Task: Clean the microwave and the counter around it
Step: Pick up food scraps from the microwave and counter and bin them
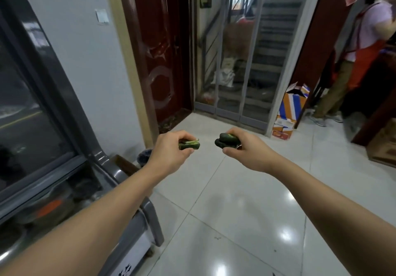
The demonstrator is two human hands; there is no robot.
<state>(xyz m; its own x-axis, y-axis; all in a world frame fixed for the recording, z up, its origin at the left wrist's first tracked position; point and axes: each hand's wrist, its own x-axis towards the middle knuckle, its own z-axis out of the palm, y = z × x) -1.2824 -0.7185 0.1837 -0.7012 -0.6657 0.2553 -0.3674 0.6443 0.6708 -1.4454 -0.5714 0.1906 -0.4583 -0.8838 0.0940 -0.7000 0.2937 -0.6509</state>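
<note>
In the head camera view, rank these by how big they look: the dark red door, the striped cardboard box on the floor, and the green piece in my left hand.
1. Dark red door, largest.
2. Orange, blue and white striped cardboard box.
3. Dark green vegetable piece, smallest, though nearest the camera, pinched in the left hand.

Dark red door stands closed beside a screen door. Striped cardboard box sits on the tiled floor.

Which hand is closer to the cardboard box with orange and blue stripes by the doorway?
Right. The right hand is out over the floor, left of and below the cardboard box; the left hand is farther left still.
</note>
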